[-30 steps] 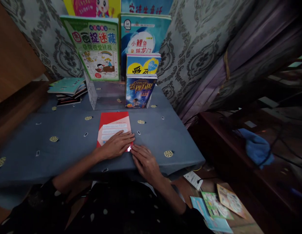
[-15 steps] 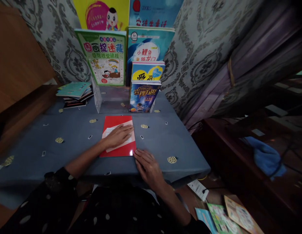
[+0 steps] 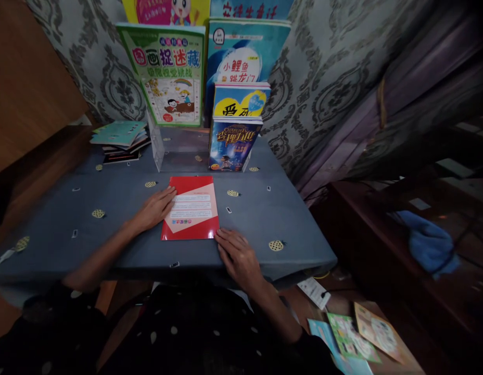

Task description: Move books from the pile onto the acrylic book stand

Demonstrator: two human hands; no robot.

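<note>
Red book point(image 3: 191, 208) flat on the worktop point(image 3: 253, 219), before the clear rack point(image 3: 156, 151). I have the left hand point(image 3: 155, 207) spread, grip unclosed, fingertips over the book's left edge; right hand point(image 3: 237, 255) likewise unclosed, fingertips at its near right corner. Rack holds, left column, a green book point(image 3: 173, 78) below a yellow one point(image 3: 151, 11); right column, dark blue book point(image 3: 233, 146) lowest, in front.

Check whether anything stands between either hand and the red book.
Nothing visible does: the left hand overlaps the left edge of the red book, and the right hand is at its near right corner.
</note>
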